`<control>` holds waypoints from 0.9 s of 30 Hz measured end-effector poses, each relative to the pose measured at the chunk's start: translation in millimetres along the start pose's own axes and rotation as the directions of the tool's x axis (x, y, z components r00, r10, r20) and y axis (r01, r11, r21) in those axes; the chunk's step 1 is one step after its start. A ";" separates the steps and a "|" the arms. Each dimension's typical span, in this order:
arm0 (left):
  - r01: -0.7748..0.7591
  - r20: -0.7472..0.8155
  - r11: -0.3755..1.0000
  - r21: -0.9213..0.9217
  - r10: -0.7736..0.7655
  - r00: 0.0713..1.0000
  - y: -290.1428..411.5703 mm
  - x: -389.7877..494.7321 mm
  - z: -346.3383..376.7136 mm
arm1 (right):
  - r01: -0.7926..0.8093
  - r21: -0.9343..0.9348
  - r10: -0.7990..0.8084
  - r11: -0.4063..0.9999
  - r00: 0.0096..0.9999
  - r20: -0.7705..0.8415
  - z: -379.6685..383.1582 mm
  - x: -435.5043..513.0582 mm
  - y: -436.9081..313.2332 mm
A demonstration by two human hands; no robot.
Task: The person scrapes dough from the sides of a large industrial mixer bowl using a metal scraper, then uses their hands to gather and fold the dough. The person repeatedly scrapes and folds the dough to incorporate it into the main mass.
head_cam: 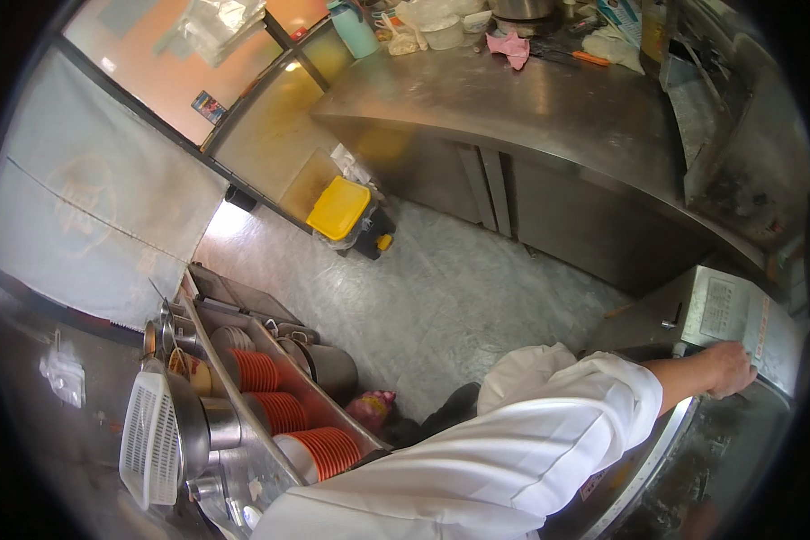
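Note:
One bare hand shows, seemingly my left hand (732, 368), at the end of a white sleeve (513, 445) that crosses the lower part of the view. Its fingers are curled at the lower edge of a stainless steel box (722, 310), which bears a label with writing. Whether they hold anything is hidden. Beneath the hand lies a dark, glossy appliance surface (736, 439) with a pale curved rim. My right hand cannot be made out; a blurred reddish patch at the lower right may be a hand or a reflection.
A steel counter (513, 101) holds a teal jug (354, 30), a pink cloth (509, 48) and an orange-handled tool (590, 59). A yellow-lidded bin (341, 206) stands on the floor. Stacked orange-rimmed dishes (320, 452), a steel pot (334, 371) and a white plastic basket (152, 439) are at lower left.

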State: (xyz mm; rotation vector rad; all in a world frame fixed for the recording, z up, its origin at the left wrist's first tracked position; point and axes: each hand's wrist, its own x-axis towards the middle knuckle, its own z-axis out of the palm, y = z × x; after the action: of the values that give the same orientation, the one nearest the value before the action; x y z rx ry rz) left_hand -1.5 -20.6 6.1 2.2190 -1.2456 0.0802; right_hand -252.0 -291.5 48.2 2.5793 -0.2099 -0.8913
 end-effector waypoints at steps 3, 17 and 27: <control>-0.024 -0.017 1.000 0.020 0.024 1.000 -5.9 -2.0 3.0 | 0.101 0.108 -0.097 0.989 0.995 -0.034 16.1 24.1 -6.6; 0.003 0.076 0.999 0.050 -0.006 0.997 -5.4 -2.1 -6.6 | 0.071 0.800 -0.126 0.596 0.992 0.006 20.6 -5.2 7.0; 0.011 0.019 1.000 -0.006 -0.011 1.000 -3.3 -5.2 -10.9 | -0.133 0.787 -0.191 0.602 0.933 0.304 38.8 22.2 20.7</control>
State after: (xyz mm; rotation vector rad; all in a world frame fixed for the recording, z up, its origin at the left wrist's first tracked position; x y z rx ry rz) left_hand 0.6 -9.7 11.9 2.2261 -1.2420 0.0518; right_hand -258.8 -328.8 16.6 3.1817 -0.8663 -1.5780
